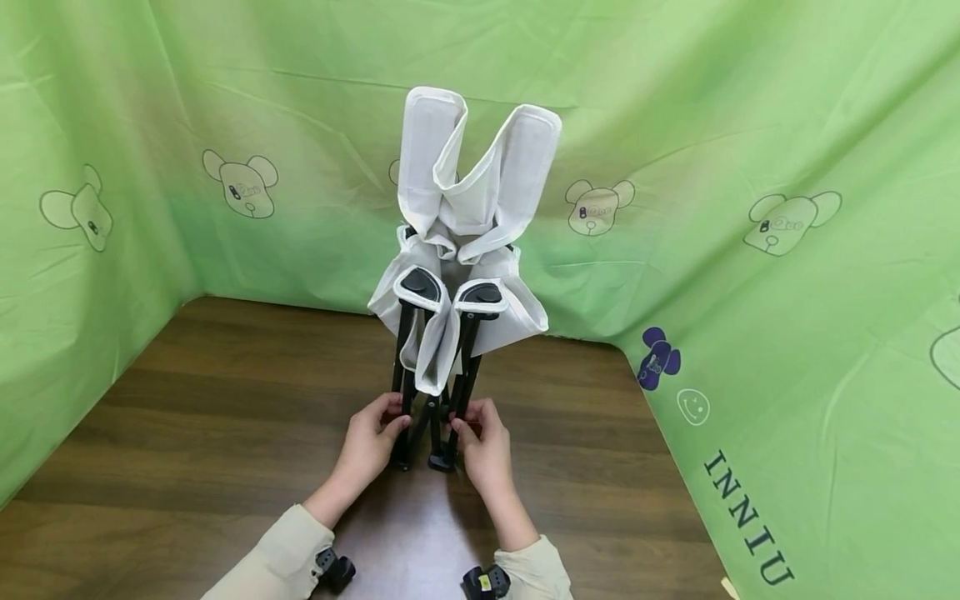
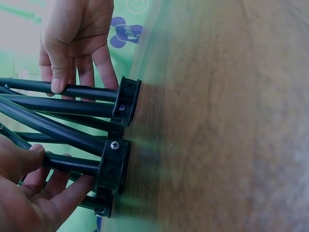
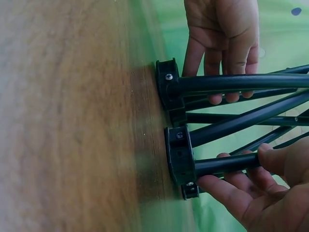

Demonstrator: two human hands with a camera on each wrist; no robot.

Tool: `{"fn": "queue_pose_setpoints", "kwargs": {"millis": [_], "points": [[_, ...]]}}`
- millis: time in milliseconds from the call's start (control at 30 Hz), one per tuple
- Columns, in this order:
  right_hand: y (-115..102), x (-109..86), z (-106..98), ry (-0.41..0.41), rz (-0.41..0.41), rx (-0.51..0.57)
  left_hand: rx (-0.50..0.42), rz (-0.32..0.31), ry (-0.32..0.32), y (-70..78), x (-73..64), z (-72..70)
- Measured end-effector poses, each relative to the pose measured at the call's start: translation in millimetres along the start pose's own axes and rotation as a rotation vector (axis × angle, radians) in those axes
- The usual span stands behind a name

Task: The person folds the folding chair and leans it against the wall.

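A small folding chair with light grey fabric (image 1: 442,196) and black tubular legs stands upright and folded nearly together on the table. My left hand (image 1: 369,439) grips a left leg tube low down, thumb in front and fingers behind. On the other side my right hand (image 1: 487,450) pinches a right leg tube (image 3: 227,164) in the same way. Black plastic feet (image 2: 113,166) with screws sit at the tube ends, on the tabletop. Crossed black tubes run between the hands, as both wrist views show. Some rear feet are partly hidden behind the front ones.
The brown wood-grain table (image 1: 225,400) lies under everything. Green cloth walls (image 1: 315,125) with bear prints rise behind and at both sides; the chair's fabric stands close before the back one. Black wrist cameras (image 1: 486,582) sit at both sleeves.
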State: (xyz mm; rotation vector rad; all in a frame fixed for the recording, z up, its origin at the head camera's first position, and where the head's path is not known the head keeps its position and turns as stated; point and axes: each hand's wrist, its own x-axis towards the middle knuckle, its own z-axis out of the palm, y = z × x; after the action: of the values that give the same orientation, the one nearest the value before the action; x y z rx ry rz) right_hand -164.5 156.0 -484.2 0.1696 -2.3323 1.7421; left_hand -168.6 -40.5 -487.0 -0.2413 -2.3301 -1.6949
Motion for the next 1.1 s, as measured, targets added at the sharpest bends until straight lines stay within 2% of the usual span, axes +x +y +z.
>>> {"fn": "queue_pose_setpoints", "kwargs": {"millis": [300, 600, 1100], "points": [[1.1, 2.3, 1.7, 0.029, -0.055, -0.073, 0.019, -0.003, 0.005, -1.4, 1.7, 2.2], [1.6, 7.2, 4.8, 0.059, -0.093, -0.142, 0.060, 0.021, 0.022, -3.1, 5.8, 5.3], [9.0, 13.0, 5.0, 0.063, -0.122, -0.141, 0.089, 0.041, 0.061, -6.3, 8.0, 11.4]]}}
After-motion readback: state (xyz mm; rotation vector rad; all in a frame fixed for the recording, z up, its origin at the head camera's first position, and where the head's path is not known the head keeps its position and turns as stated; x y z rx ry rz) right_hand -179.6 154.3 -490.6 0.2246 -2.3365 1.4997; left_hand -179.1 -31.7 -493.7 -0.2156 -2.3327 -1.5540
